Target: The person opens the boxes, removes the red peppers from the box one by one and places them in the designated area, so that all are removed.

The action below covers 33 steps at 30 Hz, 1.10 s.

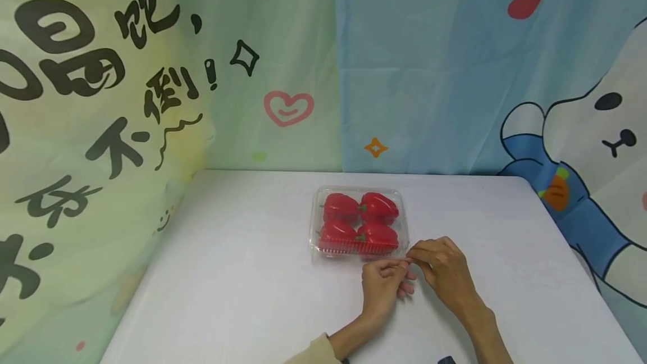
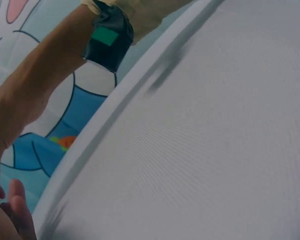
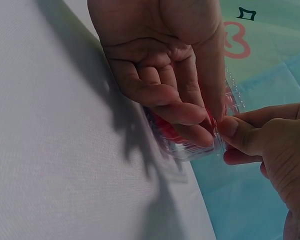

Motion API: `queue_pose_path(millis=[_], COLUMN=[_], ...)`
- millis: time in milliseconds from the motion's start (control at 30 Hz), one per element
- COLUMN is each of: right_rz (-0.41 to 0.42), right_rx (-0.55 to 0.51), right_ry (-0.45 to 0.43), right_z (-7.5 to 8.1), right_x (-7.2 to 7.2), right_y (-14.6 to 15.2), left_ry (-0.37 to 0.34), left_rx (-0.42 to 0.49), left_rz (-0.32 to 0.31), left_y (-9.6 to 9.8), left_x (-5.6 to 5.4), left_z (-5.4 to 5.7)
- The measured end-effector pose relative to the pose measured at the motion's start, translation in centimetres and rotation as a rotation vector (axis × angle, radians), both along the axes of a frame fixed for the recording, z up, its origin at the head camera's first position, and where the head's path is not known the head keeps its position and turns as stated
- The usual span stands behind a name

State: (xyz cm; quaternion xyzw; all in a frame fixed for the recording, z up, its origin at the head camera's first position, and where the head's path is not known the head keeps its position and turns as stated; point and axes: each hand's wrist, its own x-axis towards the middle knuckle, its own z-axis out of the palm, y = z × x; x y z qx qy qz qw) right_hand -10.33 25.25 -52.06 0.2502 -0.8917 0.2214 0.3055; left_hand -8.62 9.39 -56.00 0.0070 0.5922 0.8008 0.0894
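A clear plastic clamshell box (image 1: pixel 314 223) lies on the white table, its lid down. Several red bell peppers (image 1: pixel 380 206) show through the plastic. Both hands meet at the box's near right corner. My left hand (image 1: pixel 380 291) has its palm turned toward the right, with thumb and forefinger at the rim and the other fingers loosely curled. From the right, my right hand (image 1: pixel 445 271) pinches the same corner edge between thumb and fingers. In the right wrist view the thumb tips of the left hand (image 3: pixel 160 65) and right hand (image 3: pixel 285 155) nearly touch over the clear rim (image 3: pixel 219 142).
The white table (image 1: pixel 227 274) has a rounded far edge against a printed curtain (image 1: pixel 283 32). A dark strap with a green patch (image 2: pixel 105 37) sits on the right wrist. A beige sleeve (image 1: pixel 318 350) covers the left forearm.
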Motion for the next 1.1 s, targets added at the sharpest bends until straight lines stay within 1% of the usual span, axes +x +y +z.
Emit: queue_pose_path(millis=[167,367,467,600,733,933,1000,1100], right_rz=[-0.013,-0.014,-0.012,-0.01,-0.003,-0.002,-0.005,-0.011], right_rx=[0.0,-0.002,-0.002,-0.002,-0.006,-0.003,-0.002,-0.001], right_ry=[-0.005,-0.004,-0.003,0.001,0.004,-0.001,-0.001,0.004], right_z=[-0.1,-0.1,0.0,-0.1,-0.1,-0.1,-0.1,-0.1], right_x=[0.2,0.2,0.2,0.2,0.1,0.2,0.2,0.3], right_y=[-0.1,-0.2,-0.2,-0.2,-0.1,-0.1,-0.1,-0.2], left_ry=[0.025,0.072,0.096,0.111,0.134,0.137,0.139,0.151], left_rx=[0.037,0.037,0.036,0.026,0.005,-0.003,0.0,-0.002], left_rz=[0.021,0.052,0.065,0.083,0.095,0.119,0.136,0.18], left_y=[0.3,0.7,0.7,0.8,0.9,1.0,1.1,1.4], left_x=[0.1,0.0,0.0,-0.1,-0.1,-0.1,-0.1,-0.1], left_z=[-0.6,-1.2,-1.3,-1.3,-1.4,-1.4,-1.4,-1.4])
